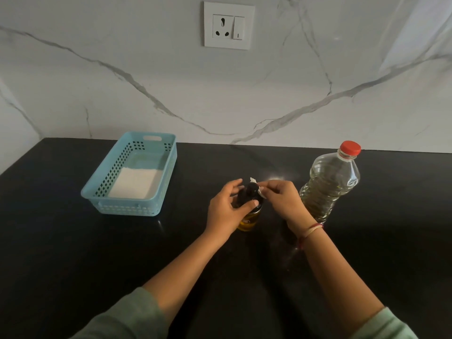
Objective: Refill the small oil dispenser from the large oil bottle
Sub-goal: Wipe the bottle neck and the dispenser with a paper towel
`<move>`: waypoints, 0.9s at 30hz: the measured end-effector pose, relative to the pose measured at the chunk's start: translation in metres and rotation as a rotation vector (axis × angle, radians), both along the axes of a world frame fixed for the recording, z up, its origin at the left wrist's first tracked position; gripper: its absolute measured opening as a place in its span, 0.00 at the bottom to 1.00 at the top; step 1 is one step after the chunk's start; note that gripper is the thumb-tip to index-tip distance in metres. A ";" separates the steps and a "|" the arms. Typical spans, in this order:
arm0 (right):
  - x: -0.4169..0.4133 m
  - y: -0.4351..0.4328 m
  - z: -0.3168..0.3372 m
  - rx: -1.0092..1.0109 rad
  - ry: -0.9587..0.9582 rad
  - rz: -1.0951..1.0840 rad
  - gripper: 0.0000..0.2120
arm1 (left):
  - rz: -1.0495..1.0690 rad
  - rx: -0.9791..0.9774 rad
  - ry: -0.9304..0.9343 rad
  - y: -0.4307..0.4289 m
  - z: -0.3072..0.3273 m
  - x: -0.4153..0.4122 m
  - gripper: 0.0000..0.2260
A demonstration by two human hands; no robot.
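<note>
Left hand [225, 211] grips the oil dispenser [249, 221], right hand [283, 201] pinches white paper [261, 192] at its top; our right wrist could knock the oil bottle [330, 187] at three o'clock.

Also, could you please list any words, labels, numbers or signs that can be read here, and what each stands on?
"I": a small dark mark on the rocker switch beside the wall socket, the only sign.
The small oil dispenser: a pale patch on the glass, too blurred to read.
The large oil bottle: no label shows.
The white paper scrap pinched by the right hand: blank.
</note>
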State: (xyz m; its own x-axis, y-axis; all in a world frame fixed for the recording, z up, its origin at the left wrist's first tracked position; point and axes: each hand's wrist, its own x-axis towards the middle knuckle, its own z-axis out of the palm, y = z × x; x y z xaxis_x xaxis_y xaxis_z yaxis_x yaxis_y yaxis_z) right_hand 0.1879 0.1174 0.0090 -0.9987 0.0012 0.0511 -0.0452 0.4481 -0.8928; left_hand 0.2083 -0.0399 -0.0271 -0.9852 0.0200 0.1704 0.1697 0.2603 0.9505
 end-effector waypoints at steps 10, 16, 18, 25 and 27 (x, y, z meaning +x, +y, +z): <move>-0.040 -0.008 0.035 0.147 -0.259 0.217 0.05 | -0.046 -0.005 -0.126 0.000 0.004 -0.005 0.39; -0.065 -0.013 0.043 0.383 -0.417 0.261 0.10 | -0.076 -0.062 -0.197 0.001 0.007 -0.010 0.44; -0.067 -0.016 0.043 0.413 -0.429 0.280 0.10 | -0.080 -0.072 -0.208 0.001 0.008 -0.012 0.45; -0.064 -0.016 0.043 0.370 -0.453 0.271 0.10 | -0.102 -0.174 -0.178 -0.001 0.014 -0.012 0.38; -0.063 -0.016 0.042 0.352 -0.445 0.263 0.08 | -0.120 -0.230 -0.174 -0.002 0.014 -0.014 0.35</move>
